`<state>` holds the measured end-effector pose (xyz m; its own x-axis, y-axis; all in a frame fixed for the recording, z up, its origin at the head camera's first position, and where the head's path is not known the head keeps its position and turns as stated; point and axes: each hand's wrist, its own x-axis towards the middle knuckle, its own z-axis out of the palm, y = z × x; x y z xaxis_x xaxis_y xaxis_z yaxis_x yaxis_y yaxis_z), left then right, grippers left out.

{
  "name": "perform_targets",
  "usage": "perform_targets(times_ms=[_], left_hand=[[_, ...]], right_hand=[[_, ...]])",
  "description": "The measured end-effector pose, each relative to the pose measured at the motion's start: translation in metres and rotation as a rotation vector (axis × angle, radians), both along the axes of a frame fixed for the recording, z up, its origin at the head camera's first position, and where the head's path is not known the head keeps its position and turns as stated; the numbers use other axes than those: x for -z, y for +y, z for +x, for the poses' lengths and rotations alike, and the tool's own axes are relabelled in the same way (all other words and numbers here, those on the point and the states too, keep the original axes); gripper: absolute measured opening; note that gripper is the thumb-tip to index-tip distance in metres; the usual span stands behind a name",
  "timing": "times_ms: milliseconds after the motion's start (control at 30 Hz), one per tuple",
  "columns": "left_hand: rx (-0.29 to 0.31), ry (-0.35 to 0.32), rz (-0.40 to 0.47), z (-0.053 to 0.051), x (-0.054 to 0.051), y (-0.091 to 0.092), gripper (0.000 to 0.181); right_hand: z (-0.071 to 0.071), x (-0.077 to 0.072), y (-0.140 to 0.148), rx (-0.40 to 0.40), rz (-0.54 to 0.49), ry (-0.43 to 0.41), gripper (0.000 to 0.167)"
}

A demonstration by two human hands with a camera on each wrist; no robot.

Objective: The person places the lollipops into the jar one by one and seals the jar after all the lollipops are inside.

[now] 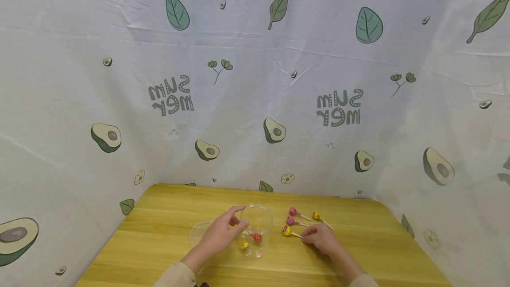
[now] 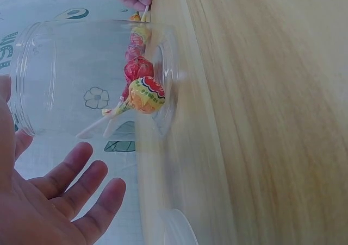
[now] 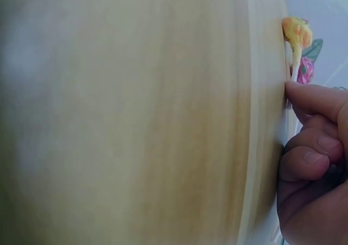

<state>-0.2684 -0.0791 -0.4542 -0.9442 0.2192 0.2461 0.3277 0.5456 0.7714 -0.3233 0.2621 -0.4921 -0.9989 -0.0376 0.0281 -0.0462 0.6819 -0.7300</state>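
Observation:
A clear plastic jar [image 1: 256,220] stands uncovered on the table, with a yellow lollipop [image 2: 147,95] and a red lollipop [image 1: 256,237] inside. My left hand [image 1: 224,232] is at the jar's left rim, thumb and forefinger close to it; whether they touch is hard to tell. Its other fingers [image 2: 100,207] stretch out loosely, holding nothing. To the right of the jar, my right hand [image 1: 320,238] pinches the stick of another yellow lollipop [image 1: 287,230] between thumb and forefinger. That lollipop's head [image 3: 298,32] points away from the hand, low over the table.
Two pink lollipops [image 1: 291,220] and a yellow-orange lollipop [image 1: 316,216] lie beyond my right hand. A clear round lid [image 1: 196,234] lies left of the jar, partly behind my left hand. A printed cloth [image 1: 239,101] hangs behind the wooden table [image 1: 159,242].

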Motion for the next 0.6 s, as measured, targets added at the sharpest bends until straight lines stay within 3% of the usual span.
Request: perform_targets(times_ms=[600], left_hand=[[0.002, 0.001, -0.007, 0.0, -0.001, 0.0, 0.054]], right_hand=[[0.005, -0.008, -0.003, -0.072, -0.012, 0.025, 0.007]])
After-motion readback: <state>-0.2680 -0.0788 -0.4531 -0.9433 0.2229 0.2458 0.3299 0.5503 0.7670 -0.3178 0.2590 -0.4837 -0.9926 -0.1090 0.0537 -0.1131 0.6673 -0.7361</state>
